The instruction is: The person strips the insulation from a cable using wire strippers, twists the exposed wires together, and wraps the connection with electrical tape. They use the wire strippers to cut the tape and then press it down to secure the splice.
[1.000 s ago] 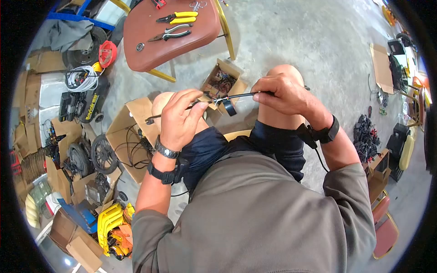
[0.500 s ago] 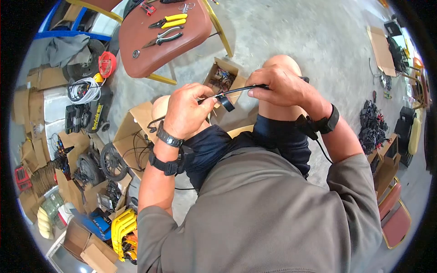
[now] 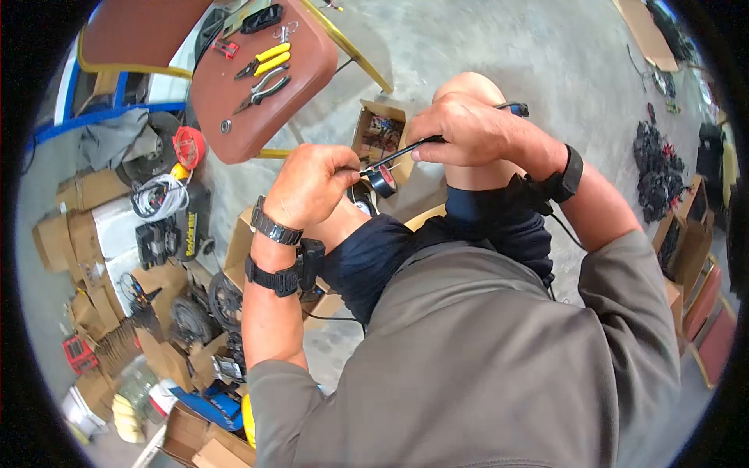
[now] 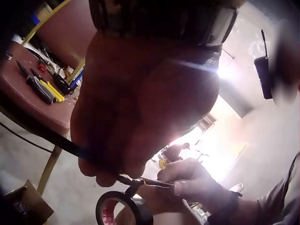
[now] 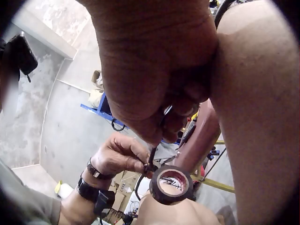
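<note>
Between my two hands runs a thin black cable point(image 3: 402, 150). My left hand point(image 3: 310, 186) pinches it with thumb and fingertips, right beside a spot where light, thin strands show. A roll of black electrical tape point(image 5: 161, 198) hangs just below those fingertips, its strip leading up to the cable. Its inner core shows red and white print in the right wrist view. My right hand point(image 3: 468, 131) grips the cable farther along, above the knee, and a dark end piece point(image 3: 515, 109) sticks out past it.
Ahead on the left, a brown chair seat point(image 3: 316, 58) carries yellow-handled pliers point(image 3: 273, 54), grey-and-black pliers point(image 3: 269, 86) and a small metal ring point(image 3: 225, 125). Beyond the knees stands an open cardboard box point(image 3: 365, 140) of wires. Boxes, wheels and a red helmet-like item point(image 3: 187, 147) crowd the left.
My left hand has closed in along the cable, its fingertips now by the strands and tape. The tape roll hangs lower beneath them. The head view has turned, shifting the chair leftward.
</note>
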{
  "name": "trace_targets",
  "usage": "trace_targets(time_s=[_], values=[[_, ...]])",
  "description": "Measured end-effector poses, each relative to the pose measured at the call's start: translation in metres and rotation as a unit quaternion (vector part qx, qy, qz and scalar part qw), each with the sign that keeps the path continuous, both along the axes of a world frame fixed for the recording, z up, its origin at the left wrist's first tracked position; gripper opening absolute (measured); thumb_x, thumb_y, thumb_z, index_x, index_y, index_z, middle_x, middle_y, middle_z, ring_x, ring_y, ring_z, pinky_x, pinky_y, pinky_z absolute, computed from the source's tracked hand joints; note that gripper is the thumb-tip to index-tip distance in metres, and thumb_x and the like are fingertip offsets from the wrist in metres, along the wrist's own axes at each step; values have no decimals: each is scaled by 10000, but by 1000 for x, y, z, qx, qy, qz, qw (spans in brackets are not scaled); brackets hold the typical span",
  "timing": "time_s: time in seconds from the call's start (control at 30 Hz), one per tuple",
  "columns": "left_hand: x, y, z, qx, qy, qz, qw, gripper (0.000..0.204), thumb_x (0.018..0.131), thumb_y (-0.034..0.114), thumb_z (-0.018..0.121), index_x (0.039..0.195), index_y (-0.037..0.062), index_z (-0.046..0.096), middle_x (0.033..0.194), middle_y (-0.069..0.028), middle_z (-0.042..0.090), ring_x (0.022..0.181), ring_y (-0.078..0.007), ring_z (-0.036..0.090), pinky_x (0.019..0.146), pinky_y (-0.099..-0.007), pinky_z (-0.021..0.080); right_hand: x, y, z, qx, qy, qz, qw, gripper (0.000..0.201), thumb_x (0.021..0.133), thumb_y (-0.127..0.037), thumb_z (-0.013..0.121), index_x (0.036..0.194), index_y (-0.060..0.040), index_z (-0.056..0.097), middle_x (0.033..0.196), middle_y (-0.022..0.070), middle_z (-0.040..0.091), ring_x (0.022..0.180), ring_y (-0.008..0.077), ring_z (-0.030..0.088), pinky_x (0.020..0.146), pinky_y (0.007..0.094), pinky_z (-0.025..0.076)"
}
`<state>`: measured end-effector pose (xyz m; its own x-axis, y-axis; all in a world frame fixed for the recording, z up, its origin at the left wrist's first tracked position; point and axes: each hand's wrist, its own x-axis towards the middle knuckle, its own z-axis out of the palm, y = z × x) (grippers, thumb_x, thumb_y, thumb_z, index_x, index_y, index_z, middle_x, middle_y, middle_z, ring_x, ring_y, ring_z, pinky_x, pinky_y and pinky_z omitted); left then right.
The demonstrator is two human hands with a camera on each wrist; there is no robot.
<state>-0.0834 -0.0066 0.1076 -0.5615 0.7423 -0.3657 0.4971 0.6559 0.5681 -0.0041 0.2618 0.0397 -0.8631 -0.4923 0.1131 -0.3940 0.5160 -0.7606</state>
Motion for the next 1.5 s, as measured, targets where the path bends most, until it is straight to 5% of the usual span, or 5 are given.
trace_targets(time_s=[0.13, 0.23, 0.83, 1.5], values=[[-9, 2, 3, -3, -51, -9, 999, 123, 814, 55, 735, 936, 41, 746, 750, -181, 688, 676, -324, 677, 647, -381, 521, -1, 1, 0, -39, -32, 5, 999, 179, 866, -226, 704, 908, -56, 743, 765, 156, 704, 735, 354, 679, 662, 441, 515], [-14, 4, 6, -24, -78, -17, 997, 103, 841, 8, 718, 942, -7, 727, 710, -65, 662, 675, -97, 581, 631, -300, 489, -2, 0, -4, -43, -20, 6, 999, 194, 871, -231, 682, 910, -54, 750, 783, 160, 720, 757, 354, 696, 684, 444, 532], [-22, -11, -3, 8, -181, 27, 983, 155, 901, -54, 694, 1045, -32, 746, 880, -38, 740, 811, -101, 656, 757, -276, 548, -1, 2, -2, -68, -43, 7, 997, 160, 875, -170, 688, 933, -37, 755, 814, 138, 742, 796, 319, 721, 712, 422, 544], [-7, -30, -27, 142, -317, 175, 921, 213, 929, -60, 649, 1135, -33, 695, 934, -131, 745, 754, -159, 685, 646, -276, 549, -1, 4, -2, -79, -36, 14, 996, 172, 871, -189, 685, 924, -40, 754, 823, 168, 731, 805, 349, 710, 712, 433, 540]])
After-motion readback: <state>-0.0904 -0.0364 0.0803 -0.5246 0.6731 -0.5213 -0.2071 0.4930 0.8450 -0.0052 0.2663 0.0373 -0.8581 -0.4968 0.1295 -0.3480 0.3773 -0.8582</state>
